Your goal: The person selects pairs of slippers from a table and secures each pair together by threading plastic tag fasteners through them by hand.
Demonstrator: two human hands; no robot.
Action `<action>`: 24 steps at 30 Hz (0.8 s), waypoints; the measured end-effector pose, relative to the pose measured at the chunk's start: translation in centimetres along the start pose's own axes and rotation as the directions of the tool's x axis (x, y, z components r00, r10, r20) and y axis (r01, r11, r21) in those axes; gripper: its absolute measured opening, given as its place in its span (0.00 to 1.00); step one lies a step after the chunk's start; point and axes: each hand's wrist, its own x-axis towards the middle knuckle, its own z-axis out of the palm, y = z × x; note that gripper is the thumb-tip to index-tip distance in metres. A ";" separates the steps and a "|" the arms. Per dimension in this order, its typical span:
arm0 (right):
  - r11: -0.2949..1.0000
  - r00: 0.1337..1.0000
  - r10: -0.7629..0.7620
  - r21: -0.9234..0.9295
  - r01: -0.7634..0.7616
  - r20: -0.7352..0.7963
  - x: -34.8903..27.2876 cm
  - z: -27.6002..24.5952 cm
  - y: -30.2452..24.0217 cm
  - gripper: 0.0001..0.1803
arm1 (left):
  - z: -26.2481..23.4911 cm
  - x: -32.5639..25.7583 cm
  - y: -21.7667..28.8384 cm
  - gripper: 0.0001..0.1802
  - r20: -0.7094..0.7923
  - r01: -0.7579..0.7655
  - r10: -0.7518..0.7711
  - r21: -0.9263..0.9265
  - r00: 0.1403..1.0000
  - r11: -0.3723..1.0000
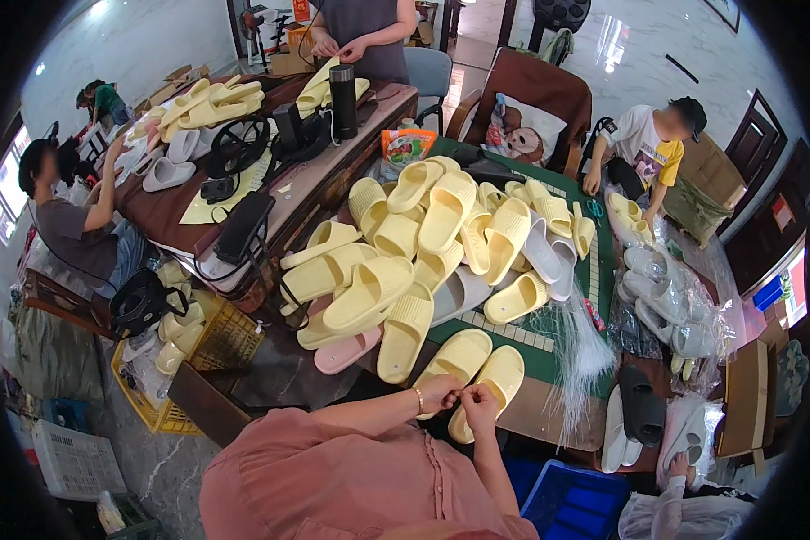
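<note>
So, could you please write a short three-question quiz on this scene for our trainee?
1. What colour are the slippers by the left hand and right hand?
2. True or false: the bracelet is on the right wrist.
3. Which stands on the brown-covered table: A) blue bin, B) dark flask, C) yellow crate?

Key:
1. Pale yellow.
2. False: the bracelet is on the left wrist.
3. B.

Slipper heap: blocks straight ahead
Clear strands: obstruct the right
Bare surface: slim gap, near slippers to strands
</note>
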 end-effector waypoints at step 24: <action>0.998 1.000 -0.022 -0.059 0.022 -0.006 0.7 0.2 -1.0 0.05 | -0.2 -0.4 0.0 0.06 -0.022 -0.034 0.030 -0.213 0.999 0.976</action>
